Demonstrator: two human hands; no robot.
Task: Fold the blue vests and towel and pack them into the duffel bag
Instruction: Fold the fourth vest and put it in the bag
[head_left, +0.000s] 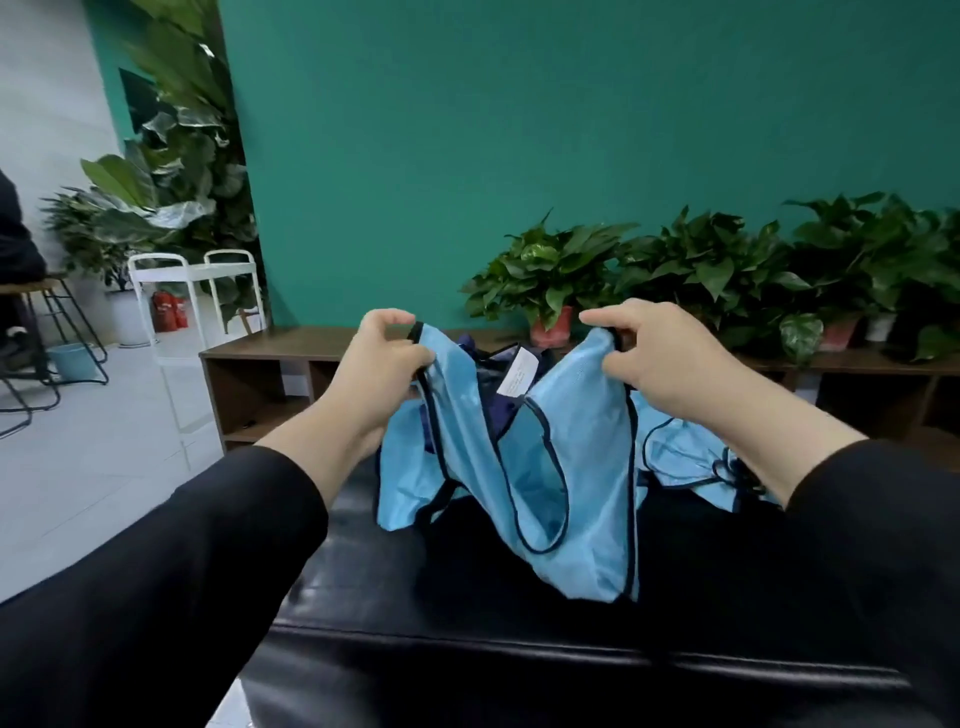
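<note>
Left hand (387, 358) up, fingers (410, 354) pinching one shoulder strap of the light blue vest (566, 467). Between the two grips the vest sags, white label (519, 371) showing, its hem on the black counter (467, 613). Right hand (657, 358) pinches the other strap. Beyond its wrist, more blue vests (685, 457) lie heaped.

Setting: looks like an office lounge or reception area, not a home. I stand at a black padded bench (519, 613). Teal wall (519, 130) at 12 o'clock; low wooden shelf unit (270, 364) carrying potted plants (550, 270) (several in a row). At 10 o'clock: white trolley (208, 275), bar stool (57, 312), tiled floor (104, 441).
</note>
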